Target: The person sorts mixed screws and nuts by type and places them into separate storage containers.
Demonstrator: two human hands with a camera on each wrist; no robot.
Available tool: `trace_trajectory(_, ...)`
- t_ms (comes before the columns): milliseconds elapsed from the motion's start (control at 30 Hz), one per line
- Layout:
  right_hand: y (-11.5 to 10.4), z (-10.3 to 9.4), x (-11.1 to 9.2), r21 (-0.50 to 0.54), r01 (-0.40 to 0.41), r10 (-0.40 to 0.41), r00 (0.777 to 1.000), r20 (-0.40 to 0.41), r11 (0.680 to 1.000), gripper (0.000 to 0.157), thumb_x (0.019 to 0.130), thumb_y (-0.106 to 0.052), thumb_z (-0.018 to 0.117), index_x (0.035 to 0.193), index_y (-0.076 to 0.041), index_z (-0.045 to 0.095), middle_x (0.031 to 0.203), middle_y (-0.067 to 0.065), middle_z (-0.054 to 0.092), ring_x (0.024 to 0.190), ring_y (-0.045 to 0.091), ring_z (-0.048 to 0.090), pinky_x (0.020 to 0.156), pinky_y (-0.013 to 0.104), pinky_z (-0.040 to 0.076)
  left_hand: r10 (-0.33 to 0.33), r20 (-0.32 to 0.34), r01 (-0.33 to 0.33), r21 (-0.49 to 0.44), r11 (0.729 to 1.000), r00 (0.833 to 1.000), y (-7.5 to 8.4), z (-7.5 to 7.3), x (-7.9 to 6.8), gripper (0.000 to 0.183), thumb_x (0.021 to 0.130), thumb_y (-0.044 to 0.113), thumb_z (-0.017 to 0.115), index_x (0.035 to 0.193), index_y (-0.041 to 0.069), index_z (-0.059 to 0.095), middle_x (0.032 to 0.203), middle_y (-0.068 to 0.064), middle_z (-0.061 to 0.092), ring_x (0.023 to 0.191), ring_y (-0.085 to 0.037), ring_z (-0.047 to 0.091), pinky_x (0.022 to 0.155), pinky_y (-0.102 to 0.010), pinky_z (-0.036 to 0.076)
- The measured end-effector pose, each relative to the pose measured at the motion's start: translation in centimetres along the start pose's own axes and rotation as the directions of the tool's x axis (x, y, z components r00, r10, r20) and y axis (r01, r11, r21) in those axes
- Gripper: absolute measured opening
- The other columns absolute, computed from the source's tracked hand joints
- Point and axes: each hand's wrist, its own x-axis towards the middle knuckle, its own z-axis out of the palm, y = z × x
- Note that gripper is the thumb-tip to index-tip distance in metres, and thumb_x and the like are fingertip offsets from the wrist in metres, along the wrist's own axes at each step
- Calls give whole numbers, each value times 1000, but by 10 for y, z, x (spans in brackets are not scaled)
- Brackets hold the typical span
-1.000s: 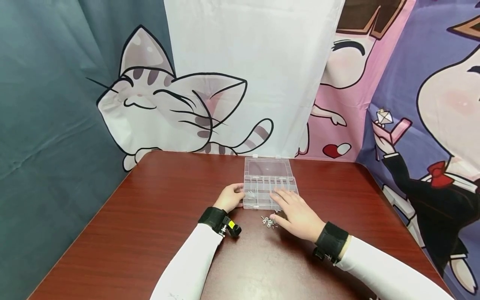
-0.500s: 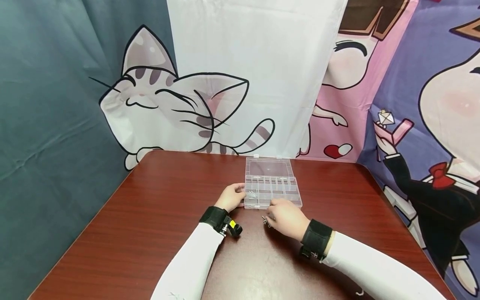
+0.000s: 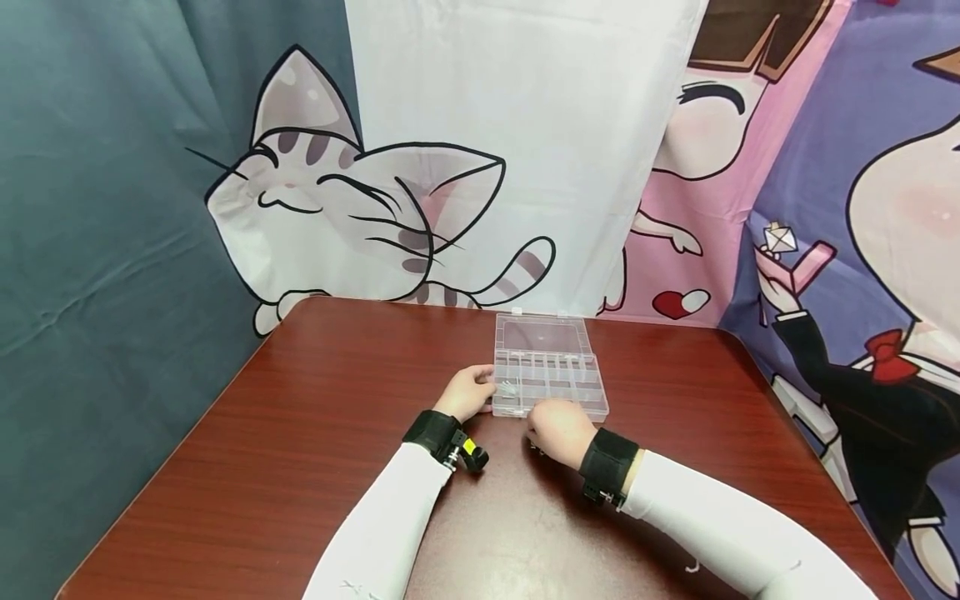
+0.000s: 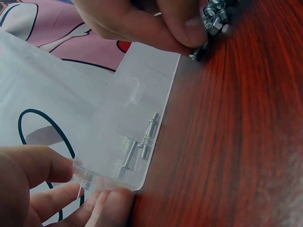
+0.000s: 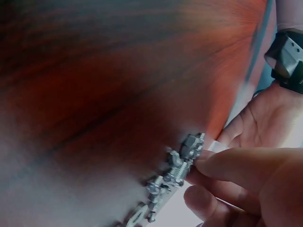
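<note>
A clear plastic compartment box [image 3: 558,387] lies with its lid raised at the back of the table. My left hand [image 3: 463,393] grips its left edge, thumb above and fingers curled round the corner in the left wrist view. Several long bolts [image 4: 147,135] show through the box wall near that hand. In front of the box, my right hand [image 3: 562,432] is over a small pile of metal bolts and nuts [image 5: 173,172]. Its thumb and finger pinch a small bolt [image 4: 195,56], whose end sticks out in the left wrist view. The head view hides most of the pile behind this hand.
The reddish-brown wooden table [image 3: 300,458] extends on both sides of the box. A printed cloth [image 3: 450,100] hangs right behind its back edge. Each wrist wears a black strap [image 3: 611,462] with a camera.
My right hand has come left and down onto the metal pieces, its spread fingers closing into a pinch. The left hand stays on the box edge. The head view has shifted slightly.
</note>
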Motion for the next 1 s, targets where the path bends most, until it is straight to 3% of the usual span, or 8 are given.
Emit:
trace_trajectory(600, -7, 11, 0, -83, -36, 32, 998, -51, 996, 20, 75, -14, 73, 61, -13, 60, 63, 2, 57, 54, 23, 58, 46, 39, 50, 15, -6, -15, 18, 1000, 1000, -1, 2, -1, 47, 96, 7, 57, 142, 1, 51, 126, -19, 60, 97, -23, 63, 69, -30, 61)
trace_trajectory(767, -6, 4, -1, -4, -22, 22, 998, -57, 1000, 23, 75, -15, 73, 63, -14, 54, 62, -1, 51, 52, 17, 53, 46, 35, 47, 11, 11, -11, 22, 1000, 1000, 0, 2, -3, 46, 98, 8, 57, 143, 0, 50, 126, -20, 59, 100, -25, 65, 71, -31, 61)
trace_trajectory(1000, 1, -15, 10, 143, -73, 85, 993, -77, 987, 25, 76, -14, 69, 65, -19, 47, 58, -9, 41, 52, 8, 38, 46, 24, 32, 12, 5, -12, -1, 1000, 1000, 0, 0, -1, 46, 98, 7, 58, 143, -2, 50, 127, -22, 59, 100, -27, 66, 71, -31, 61)
